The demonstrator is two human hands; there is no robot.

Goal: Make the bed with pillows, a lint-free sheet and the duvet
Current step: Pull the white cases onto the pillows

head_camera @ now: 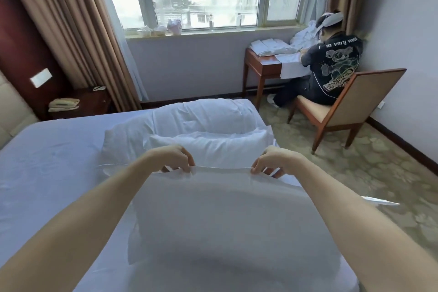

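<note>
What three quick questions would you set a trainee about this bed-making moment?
1. True or false: the left hand and the right hand both pinch the pillowcase edge.
2. Where does the rolled duvet lie? A on the chair; B on the bed, beyond the second pillow; C on the carpet.
3. Fill in: the folded towels rest on the dark wooden ____.
Key: 1 true; 2 B; 3 nightstand.
</note>
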